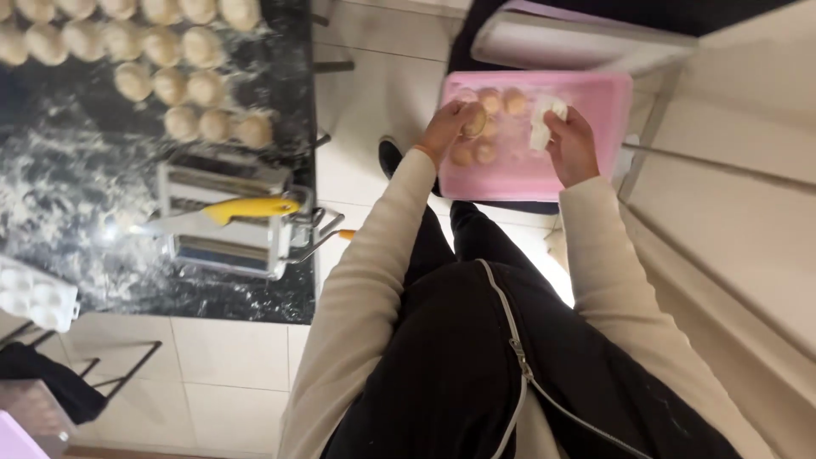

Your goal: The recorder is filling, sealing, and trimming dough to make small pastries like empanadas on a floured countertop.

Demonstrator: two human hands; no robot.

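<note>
Left hand (446, 127) curls round a smooth, round dough ball (474, 121) over the flat pink plastic tray (595, 102). Right hand (571, 144) pinches a crumpled white wad (544, 119) just beside it. More dough balls (501, 102) sit on the tray; left, floured rows (170, 85) cover the dark speckled counter (255, 297).

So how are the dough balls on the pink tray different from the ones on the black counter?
The dough balls on the pink tray are few and look browner; the dough balls on the black counter are many, paler, lined up in rows amid flour. The left hand holds one over the tray. Both sets are round.
</note>
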